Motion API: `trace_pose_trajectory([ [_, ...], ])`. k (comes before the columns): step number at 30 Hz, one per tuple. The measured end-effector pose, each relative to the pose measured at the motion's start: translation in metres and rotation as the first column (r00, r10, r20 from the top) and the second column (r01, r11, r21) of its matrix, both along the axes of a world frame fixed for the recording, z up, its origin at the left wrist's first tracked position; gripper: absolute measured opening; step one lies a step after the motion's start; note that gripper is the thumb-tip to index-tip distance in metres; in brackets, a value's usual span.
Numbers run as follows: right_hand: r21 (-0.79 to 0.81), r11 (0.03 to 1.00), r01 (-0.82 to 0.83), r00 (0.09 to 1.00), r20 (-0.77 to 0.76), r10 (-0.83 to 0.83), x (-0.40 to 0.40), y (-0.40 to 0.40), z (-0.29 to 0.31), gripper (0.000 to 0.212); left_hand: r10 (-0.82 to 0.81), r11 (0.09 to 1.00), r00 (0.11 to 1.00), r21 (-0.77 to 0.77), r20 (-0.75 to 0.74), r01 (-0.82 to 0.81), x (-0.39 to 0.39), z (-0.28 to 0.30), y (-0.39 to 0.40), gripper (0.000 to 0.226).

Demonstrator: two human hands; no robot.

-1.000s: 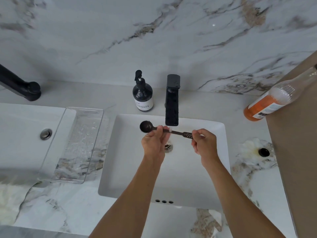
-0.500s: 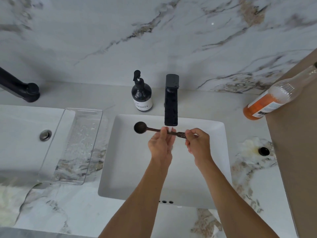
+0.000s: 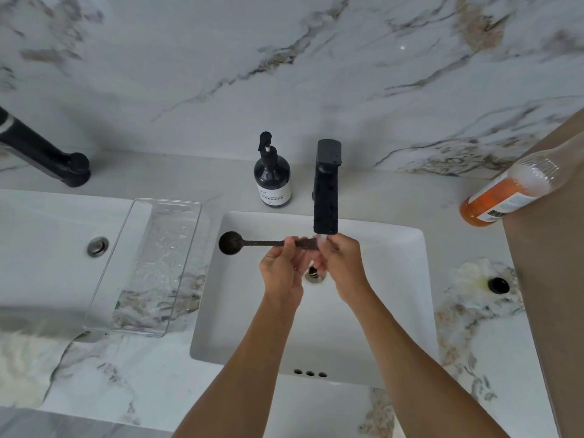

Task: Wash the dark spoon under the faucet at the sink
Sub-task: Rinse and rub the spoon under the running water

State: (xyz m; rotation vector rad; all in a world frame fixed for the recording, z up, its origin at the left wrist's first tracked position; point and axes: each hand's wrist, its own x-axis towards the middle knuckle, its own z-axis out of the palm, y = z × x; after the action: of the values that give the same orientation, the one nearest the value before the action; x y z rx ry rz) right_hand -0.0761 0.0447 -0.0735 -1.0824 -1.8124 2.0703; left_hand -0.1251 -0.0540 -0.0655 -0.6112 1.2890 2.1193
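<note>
The dark spoon (image 3: 249, 244) lies level over the white sink (image 3: 407, 298), its round bowl out over the sink's left rim. My left hand (image 3: 281, 273) pinches the handle near its middle. My right hand (image 3: 343, 263) grips the handle's right end directly under the black faucet (image 3: 326, 197). Water runs from the spout onto my right hand's fingers and the handle end. The drain (image 3: 313, 273) shows between my two hands.
A black soap pump bottle (image 3: 272, 178) stands left of the faucet. A clear tray (image 3: 148, 267) bridges the counter and a second basin (image 3: 47, 245) at left, which has its own black faucet (image 3: 44, 153). An orange bottle (image 3: 512, 188) leans at right beside a brown panel (image 3: 556, 248).
The spoon has slid left, so its bowl now reaches the sink's left rim. Both hands moved left along with it, and the handle end now sits under the running water.
</note>
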Motion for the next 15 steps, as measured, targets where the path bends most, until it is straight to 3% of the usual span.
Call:
trace_pose_trajectory([
  [5,-0.164,0.983,0.079,0.996,0.064,-0.07,0.001,0.007,0.002,0.031,-0.017,0.994,1.0,0.109,0.01,0.015,-0.001,-0.003,0.003,0.019],
  [11,-0.246,0.965,0.095,0.995,-0.013,-0.101,0.007,0.018,0.004,0.035,-0.129,0.986,0.991,0.102,-0.04,0.132,-0.001,-0.005,0.008,0.022],
  [15,-0.209,0.977,0.035,0.998,-0.052,-0.047,0.009,0.02,0.001,0.016,-0.159,0.984,0.985,0.069,-0.071,0.164,0.0,-0.004,0.015,0.012],
])
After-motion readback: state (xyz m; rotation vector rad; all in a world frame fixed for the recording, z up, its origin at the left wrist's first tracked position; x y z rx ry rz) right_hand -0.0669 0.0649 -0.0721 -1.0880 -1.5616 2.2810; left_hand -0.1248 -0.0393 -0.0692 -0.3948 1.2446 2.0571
